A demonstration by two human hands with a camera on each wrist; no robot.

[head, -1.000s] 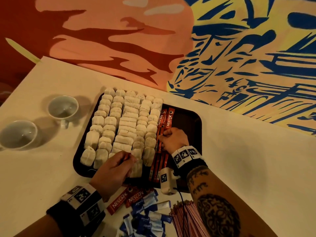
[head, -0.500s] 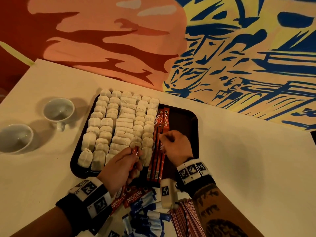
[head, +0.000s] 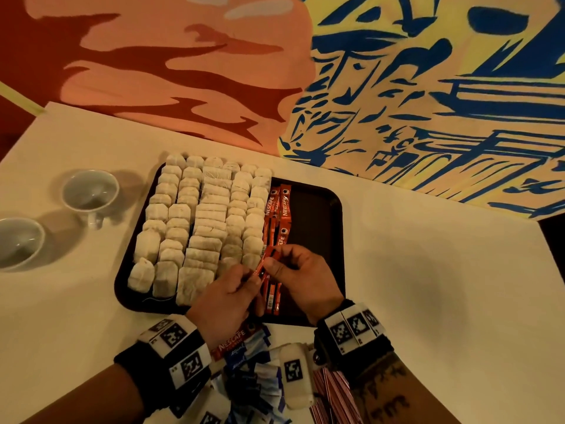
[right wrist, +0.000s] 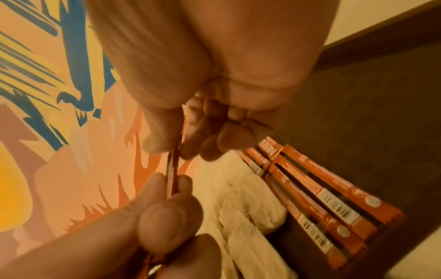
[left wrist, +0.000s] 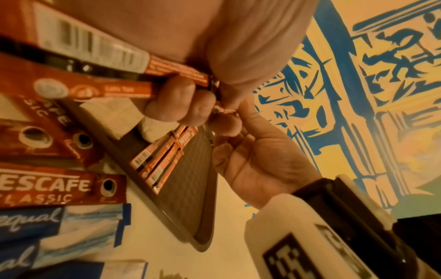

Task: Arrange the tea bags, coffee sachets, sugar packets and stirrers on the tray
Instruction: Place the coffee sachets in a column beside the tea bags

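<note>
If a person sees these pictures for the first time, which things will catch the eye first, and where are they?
First, the dense block of pale tea bags filling the left part of the dark tray. Next, both hands over the tray's near edge: the left hand and the right hand pinch one orange Nescafe sachet between them, beside the sachets already laid right of the tea bags. Behind the white table, a vivid orange, yellow and blue mural dominates.

cream tea bags (head: pixel 195 228), orange-red coffee sachets (head: pixel 282 209) on a dark brown tray (head: pixel 318 228); blue-and-white sugar packets (head: pixel 253 374).
</note>
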